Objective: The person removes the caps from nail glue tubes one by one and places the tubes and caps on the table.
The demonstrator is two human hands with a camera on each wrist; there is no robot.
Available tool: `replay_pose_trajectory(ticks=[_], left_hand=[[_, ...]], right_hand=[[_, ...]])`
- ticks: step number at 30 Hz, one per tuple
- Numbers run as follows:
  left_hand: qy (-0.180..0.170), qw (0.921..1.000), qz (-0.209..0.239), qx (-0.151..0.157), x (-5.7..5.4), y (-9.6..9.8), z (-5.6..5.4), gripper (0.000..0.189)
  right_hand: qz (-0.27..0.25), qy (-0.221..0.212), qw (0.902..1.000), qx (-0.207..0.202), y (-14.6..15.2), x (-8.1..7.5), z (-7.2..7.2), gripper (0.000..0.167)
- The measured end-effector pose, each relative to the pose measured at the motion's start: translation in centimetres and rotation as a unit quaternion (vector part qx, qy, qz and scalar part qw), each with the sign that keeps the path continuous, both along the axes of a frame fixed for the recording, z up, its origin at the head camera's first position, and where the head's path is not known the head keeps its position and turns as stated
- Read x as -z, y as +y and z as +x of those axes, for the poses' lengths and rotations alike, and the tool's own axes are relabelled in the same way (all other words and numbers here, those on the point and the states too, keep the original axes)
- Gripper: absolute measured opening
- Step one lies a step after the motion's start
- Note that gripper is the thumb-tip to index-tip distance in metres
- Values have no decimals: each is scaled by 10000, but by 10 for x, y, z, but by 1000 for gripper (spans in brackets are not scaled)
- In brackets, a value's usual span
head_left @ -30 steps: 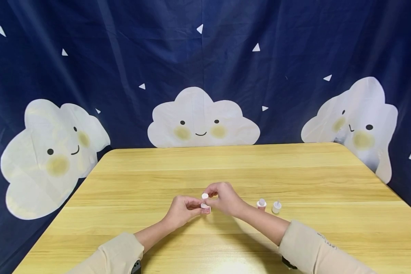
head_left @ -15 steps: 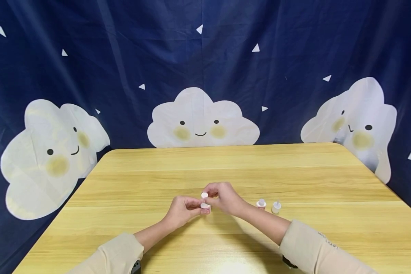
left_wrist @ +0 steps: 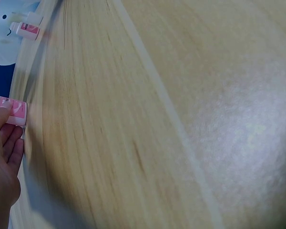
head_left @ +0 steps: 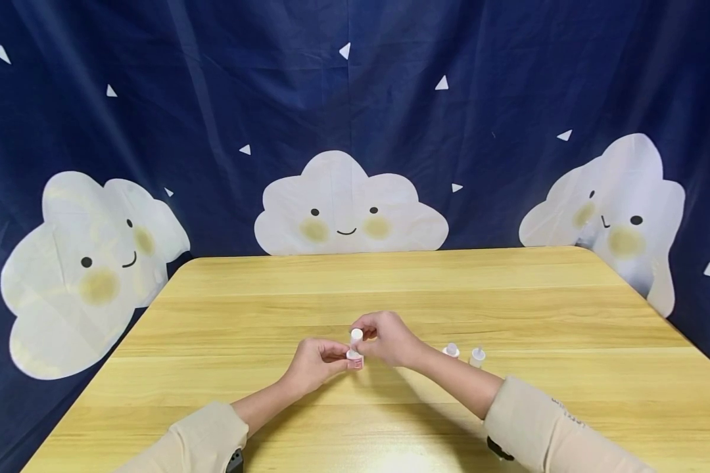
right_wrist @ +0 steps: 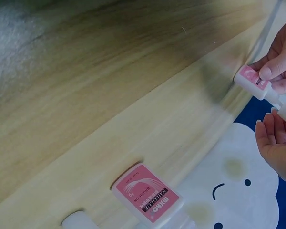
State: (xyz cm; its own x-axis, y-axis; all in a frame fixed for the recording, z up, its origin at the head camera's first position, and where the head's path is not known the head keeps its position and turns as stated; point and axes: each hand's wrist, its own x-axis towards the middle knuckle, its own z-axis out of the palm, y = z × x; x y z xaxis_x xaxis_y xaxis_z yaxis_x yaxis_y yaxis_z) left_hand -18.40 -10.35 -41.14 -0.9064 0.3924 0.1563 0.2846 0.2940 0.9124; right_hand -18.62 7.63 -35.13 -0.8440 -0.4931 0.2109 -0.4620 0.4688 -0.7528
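My left hand (head_left: 316, 364) pinches a small nail glue bottle (right_wrist: 253, 82) with a pink label between thumb and fingers, keeping it upright on the table. Over its neck, my right hand (head_left: 387, 341) pinches a white cap (head_left: 357, 336). The right wrist view shows the cap at the tip of the bottle's narrow neck, away from the shoulder. To the right stands a second nail glue bottle (right_wrist: 150, 195), its label reading "MXRO nail glue brush-on". Beside that bottle a loose white cap (head_left: 477, 357) rests with a thin stem pointing up.
The wooden table (head_left: 272, 295) has rounded far corners. Behind it hangs a dark blue curtain (head_left: 390, 98) printed with smiling clouds. My right forearm passes close in front of the second bottle and covers its lower part in the head view.
My right hand has shifted up slightly, and the white cap in it has risen and tilted, showing more of its side. My left hand and the bottle have stayed in place.
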Motion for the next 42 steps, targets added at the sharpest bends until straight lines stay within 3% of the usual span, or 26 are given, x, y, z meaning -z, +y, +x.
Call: replay_pose_trajectory(ticks=[5,16,36,42], left_hand=[[36,10000,18,-8,-1,0,2,21],[99,9999,45,62,-3,-1,2,21],[100,9999,-29,1,-1,-1,2,23],[48,10000,-8,-23,-2,-1,3,22]], right_hand=[[-19,69,10000,-29,1,-1,-1,6],[-55,308,9994,-147,4,-4,-2,5],[843,120,9962,-199,13,-19,-3,13],[1447,385,9885,-205,15,-22,-1,13]])
